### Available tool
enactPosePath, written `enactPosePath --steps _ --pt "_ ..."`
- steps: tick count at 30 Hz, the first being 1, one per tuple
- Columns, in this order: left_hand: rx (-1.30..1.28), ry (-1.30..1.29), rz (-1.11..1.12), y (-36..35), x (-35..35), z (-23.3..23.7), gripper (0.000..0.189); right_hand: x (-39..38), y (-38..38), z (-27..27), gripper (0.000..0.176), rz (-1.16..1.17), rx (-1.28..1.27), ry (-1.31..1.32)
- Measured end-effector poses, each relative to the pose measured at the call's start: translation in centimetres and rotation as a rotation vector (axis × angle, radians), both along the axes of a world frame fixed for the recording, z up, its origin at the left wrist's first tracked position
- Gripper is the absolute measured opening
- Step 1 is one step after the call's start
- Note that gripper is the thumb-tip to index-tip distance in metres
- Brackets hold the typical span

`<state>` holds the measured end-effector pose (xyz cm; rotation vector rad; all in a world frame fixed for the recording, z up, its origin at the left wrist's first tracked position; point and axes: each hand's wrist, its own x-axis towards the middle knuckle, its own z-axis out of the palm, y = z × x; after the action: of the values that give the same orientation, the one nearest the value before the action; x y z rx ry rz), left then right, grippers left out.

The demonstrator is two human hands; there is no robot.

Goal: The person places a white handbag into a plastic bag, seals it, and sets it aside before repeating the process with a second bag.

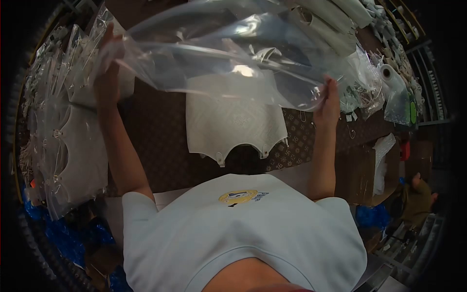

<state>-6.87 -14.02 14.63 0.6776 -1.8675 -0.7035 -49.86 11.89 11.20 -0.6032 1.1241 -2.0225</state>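
A large clear plastic bag (219,58) is spread in the air between my two hands. My left hand (109,56) grips its left end, with the film partly over the fingers. At the right end, my right hand (329,102) pinches the lower corner of the bag. Below the film, a white textured garment (233,121) lies flat on the brown patterned table cover (155,131); its scalloped edge with small tabs points toward me. The garment's upper part shows through the plastic.
Stacked garments in clear plastic (82,146) lie at the left. White rolled fabric (331,24) and a roll of film (387,73) are at the back right. A cardboard box (357,170), blue plastic (372,216) and a person's hand (417,181) are at the lower right.
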Motion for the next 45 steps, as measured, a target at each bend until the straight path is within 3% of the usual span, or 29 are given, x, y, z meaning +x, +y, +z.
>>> enactPosePath --steps 2,3,4,6,8,10,12,15,17,19,21,22,23,24,28,30,32,34,35,37,39,40,42,44,45 --pt "-0.123 -0.12 0.42 -5.8 2.1 -2.6 0.047 1.6 -1.1 -2.7 0.03 -0.257 0.101 -0.148" --pt "-0.183 -0.186 0.632 -6.6 2.8 -3.4 0.051 1.7 -0.8 -5.0 0.031 -0.225 0.163 -0.183" --pt "-0.184 -0.191 0.643 -5.2 2.4 -3.0 0.051 2.5 -0.3 -5.9 0.032 -0.211 0.206 -0.28" --pt "-0.173 -0.017 0.882 0.1 -0.9 -1.5 0.059 3.6 0.1 -7.8 0.033 -0.198 0.238 -0.393" --pt "-0.02 0.272 0.681 5.0 -5.2 -2.0 0.06 4.1 0.9 -9.8 0.032 -0.209 0.332 -0.62" --pt "0.233 0.15 0.432 6.9 -8.5 -6.4 0.065 4.2 1.0 -11.3 0.032 -0.183 0.393 -0.676" --pt "1.03 0.22 0.163 9.0 -11.0 -8.6 0.075 4.1 1.1 -11.7 0.032 -0.146 0.455 -0.723" --pt "1.07 0.43 0.207 8.9 -12.6 -12.6 0.074 2.1 1.4 -12.5 0.031 -0.089 0.43 -0.904" --pt "1.099 0.353 0.206 7.7 -12.7 -11.4 0.07 -0.5 2.0 -14.3 0.029 0.265 0.199 -1.228" --pt "1.126 0.273 0.212 6.4 -12.4 -11.5 0.067 -0.2 1.1 -12.1 0.029 0.305 0.164 -1.232" --pt "1.14 0.216 -0.075 5.4 -12.3 -11.9 0.058 -0.1 0.2 -10.6 0.029 0.349 0.115 -1.237" --pt "1.138 0.215 -0.068 5.5 -12.2 -11.7 0.058 -0.3 0.0 -10.4 0.029 0.421 0.075 -1.278" --pt "1.132 0.374 -0.24 5.9 -12.1 -11.6 0.055 -0.5 -0.3 -10.1 0.03 0.492 0.032 -1.317" --pt "1.118 0.529 -0.415 6.4 -12.1 -11.1 0.052 -0.6 -0.3 -9.8 0.03 0.493 0.031 -1.321" --pt "1.03 0.424 -0.668 8.4 -11.2 -10.1 0.046 -1.5 -0.4 -10.4 0.034 0.546 -0.082 -1.236" --pt "1.103 -0.131 -0.523 8.0 -11.0 -8.5 0.044 -2.4 -1.2 -10.4 0.035 0.56 -0.117 -1.167" --pt "1.047 0.168 -0.5 4.6 -11.0 -6.2 0.04 -3.2 -3.0 -7.2 0.036 0.321 -0.036 -0.799" --pt "0.908 0.267 -0.264 0.9 -11.8 -2.8 0.032 -2.5 -5.5 -1.1 0.037 0.211 -0.081 -0.489" --pt "0.785 0.293 -0.243 0.0 -12.2 -1.0 0.032 -1.6 -6.1 1.3 0.037 0.219 -0.077 -0.489" --pt "0.668 0.312 -0.222 0.0 -12.1 1.5 0.032 -0.2 -6.7 4.2 0.04 0.143 -0.387 -0.231" --pt "0.619 0.317 -0.309 1.6 -10.9 2.8 0.04 -0.4 -5.7 3.3 0.041 0.129 -0.338 -0.214" --pt "0.62 0.314 -0.313 2.6 -10.3 2.1 0.04 -0.5 -5.1 2.3 0.042 0.115 -0.29 -0.196" --pt "0.947 0.033 -0.026 4.6 -8.8 -2.0 0.052 -2.8 -3.0 -5.0 0.041 0.382 -0.217 -0.35" --pt "1.122 -0.164 -0.021 6.0 -7.2 -8.0 0.072 1.0 -1.3 -7.3 0.038 0.119 0.209 -0.483" --pt "1.131 -0.172 -0.02 7.2 -7.1 -8.9 0.072 1.8 0.1 -9.1 0.037 0.105 0.326 -0.491"
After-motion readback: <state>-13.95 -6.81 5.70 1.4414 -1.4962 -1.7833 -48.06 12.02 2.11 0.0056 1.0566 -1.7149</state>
